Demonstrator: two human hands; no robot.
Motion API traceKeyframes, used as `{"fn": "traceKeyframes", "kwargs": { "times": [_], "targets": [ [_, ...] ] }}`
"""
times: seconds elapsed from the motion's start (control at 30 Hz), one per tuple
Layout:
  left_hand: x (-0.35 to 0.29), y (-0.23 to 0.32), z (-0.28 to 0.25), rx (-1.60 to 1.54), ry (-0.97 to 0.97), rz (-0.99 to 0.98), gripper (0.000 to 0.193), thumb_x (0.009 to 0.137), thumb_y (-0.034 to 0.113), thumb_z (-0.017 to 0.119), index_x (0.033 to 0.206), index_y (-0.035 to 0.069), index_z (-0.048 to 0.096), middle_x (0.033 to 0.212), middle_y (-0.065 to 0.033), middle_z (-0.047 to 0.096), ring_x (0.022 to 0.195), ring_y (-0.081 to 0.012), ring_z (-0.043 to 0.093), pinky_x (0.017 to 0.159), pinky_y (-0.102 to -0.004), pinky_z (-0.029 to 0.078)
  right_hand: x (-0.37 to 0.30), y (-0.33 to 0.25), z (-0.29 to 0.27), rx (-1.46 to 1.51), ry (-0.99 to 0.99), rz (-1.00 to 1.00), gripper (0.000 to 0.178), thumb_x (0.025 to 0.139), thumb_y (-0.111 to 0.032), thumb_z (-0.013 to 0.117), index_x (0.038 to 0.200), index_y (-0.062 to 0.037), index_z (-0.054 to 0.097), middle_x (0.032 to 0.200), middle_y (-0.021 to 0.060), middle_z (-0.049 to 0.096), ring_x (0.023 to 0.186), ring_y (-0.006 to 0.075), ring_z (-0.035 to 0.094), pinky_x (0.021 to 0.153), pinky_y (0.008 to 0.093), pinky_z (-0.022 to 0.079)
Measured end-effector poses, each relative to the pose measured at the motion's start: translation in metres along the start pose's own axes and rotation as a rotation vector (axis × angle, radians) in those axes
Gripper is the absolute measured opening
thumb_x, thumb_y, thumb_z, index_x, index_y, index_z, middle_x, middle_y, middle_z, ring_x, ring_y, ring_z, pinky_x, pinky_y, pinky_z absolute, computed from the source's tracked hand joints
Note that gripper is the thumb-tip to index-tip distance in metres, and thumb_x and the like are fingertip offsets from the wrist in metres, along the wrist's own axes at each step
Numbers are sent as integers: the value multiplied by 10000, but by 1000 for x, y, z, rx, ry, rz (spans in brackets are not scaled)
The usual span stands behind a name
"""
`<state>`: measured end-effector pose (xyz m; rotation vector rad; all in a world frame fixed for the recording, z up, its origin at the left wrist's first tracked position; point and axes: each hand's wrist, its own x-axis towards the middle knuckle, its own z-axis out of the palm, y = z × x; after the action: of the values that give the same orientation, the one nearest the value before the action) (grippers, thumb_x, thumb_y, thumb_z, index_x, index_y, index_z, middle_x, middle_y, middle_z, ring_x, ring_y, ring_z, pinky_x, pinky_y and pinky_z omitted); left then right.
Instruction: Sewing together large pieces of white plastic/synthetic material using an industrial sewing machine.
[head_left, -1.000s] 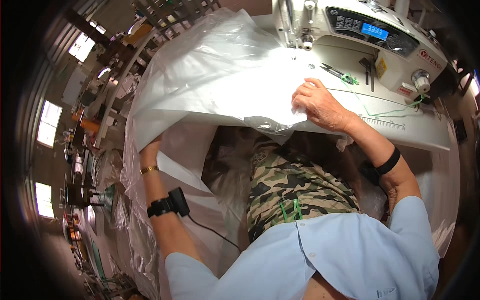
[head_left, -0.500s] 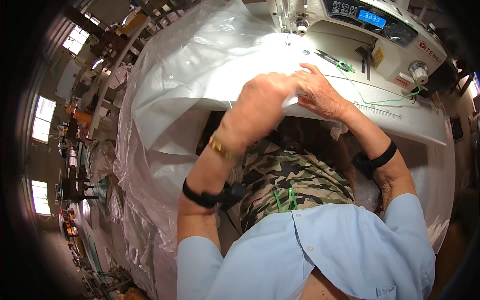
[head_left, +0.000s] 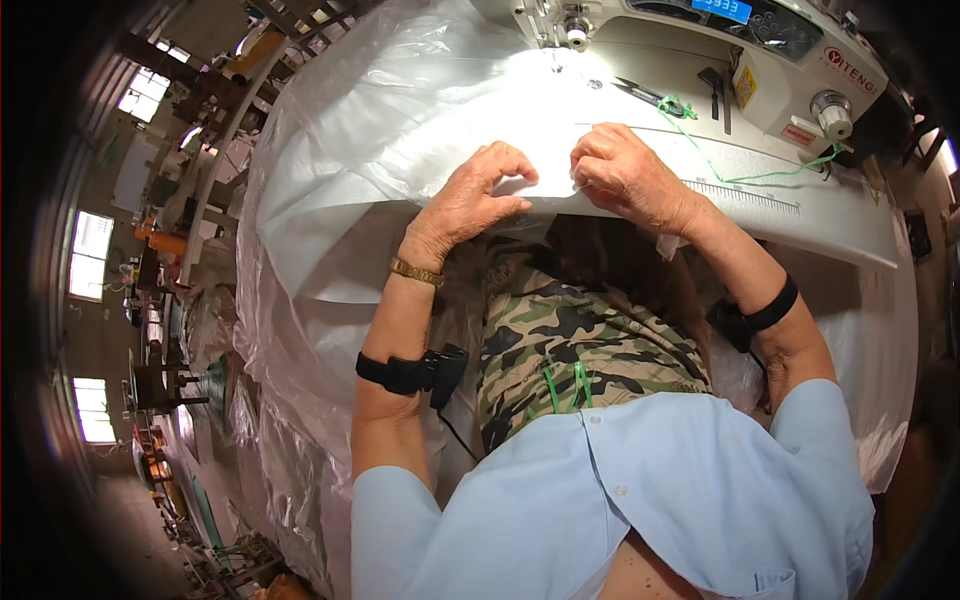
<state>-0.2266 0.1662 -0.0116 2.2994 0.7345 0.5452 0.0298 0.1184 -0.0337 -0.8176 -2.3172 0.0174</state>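
A translucent white plastic sheet spreads over the sewing machine's bed, glaring under the lamp. My left hand rests at the sheet's near edge, thumb and curved fingers apart, with pale sheet showing in the gap. To its right, my right hand is closed, its fingertips pinched on the white sheet's edge. Glare hides exactly how the sheet is folded between the hands. The needle and presser foot area of the sewing machine lies just beyond both hands.
Black thread snips lie on the machine bed beside a tangle of green thread. A small dark tool lies farther right. A printed ruler scale runs along the bed's front. Crumpled clear plastic hangs down at the left.
My hands were together, the left blurred and reaching across to the right. The left hand has drawn back leftward, leaving a gap, and the right hand's fingers have curled in.
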Motion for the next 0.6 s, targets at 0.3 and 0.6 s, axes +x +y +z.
{"fn": "traceKeyframes", "kwargs": {
  "times": [0.3,0.6],
  "targets": [
    [0,5,7,238,55,87,218,729,35,767,852,38,586,974,-37,594,927,-233,551,830,-345,461,0,-1,4,-3,-15,-8,226,713,-35,728,860,-87,564,960,39,605,1011,242,576,945,398,431],
    [6,-1,0,-127,47,-61,147,776,67,768,821,29,633,813,-9,617,771,-115,571,725,-279,478,2,-2,0,7,-28,37,196,739,-74,725,855,-85,568,950,40,593,988,239,564,940,391,427]
  ]
}}
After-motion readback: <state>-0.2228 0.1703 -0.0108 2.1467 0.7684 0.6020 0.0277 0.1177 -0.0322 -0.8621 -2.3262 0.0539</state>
